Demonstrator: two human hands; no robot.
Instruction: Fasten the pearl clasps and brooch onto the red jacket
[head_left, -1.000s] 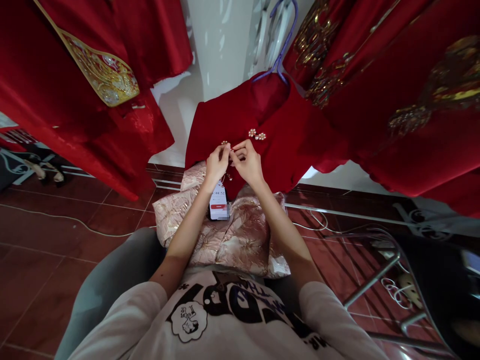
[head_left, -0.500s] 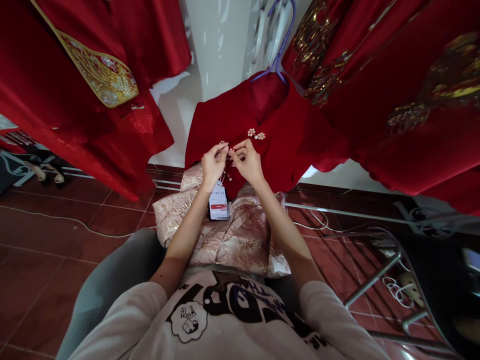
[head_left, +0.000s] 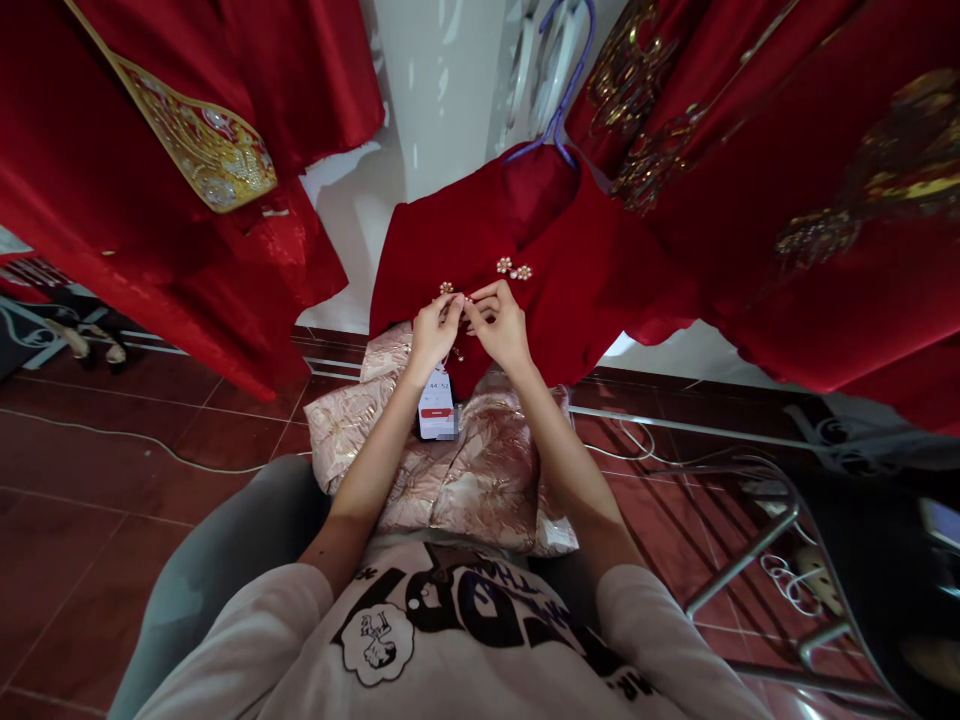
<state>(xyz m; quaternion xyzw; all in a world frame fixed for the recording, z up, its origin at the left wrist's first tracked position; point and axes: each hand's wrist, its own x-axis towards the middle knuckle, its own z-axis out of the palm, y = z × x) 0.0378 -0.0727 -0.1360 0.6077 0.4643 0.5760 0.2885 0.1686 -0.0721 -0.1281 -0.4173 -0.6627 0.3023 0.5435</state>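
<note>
A red garment (head_left: 600,270) hangs from a purple hanger (head_left: 556,128), its lower part spread in front of me. My left hand (head_left: 437,328) and my right hand (head_left: 498,322) meet over it, thumbs and forefingers pinched together at the fingertips. What they pinch is too small to make out. A flower-shaped beaded ornament (head_left: 514,269) sits on the garment above my right hand; another beaded flower (head_left: 446,288) shows just above my left hand. Below my hands a phone (head_left: 436,408) lies on pink-gold patterned fabric (head_left: 487,490) across my lap.
Red garments with gold decoration hang at the left (head_left: 300,80) and right (head_left: 787,250). A metal-framed chair (head_left: 750,560) stands at the lower right, near white cables. A thin cable (head_left: 150,440) crosses the tiled floor at the left. Shoes (head_left: 90,345) are at the far left.
Both hands have shifted slightly to the right, still pinched together. The beaded flower above my left hand is now more fully visible.
</note>
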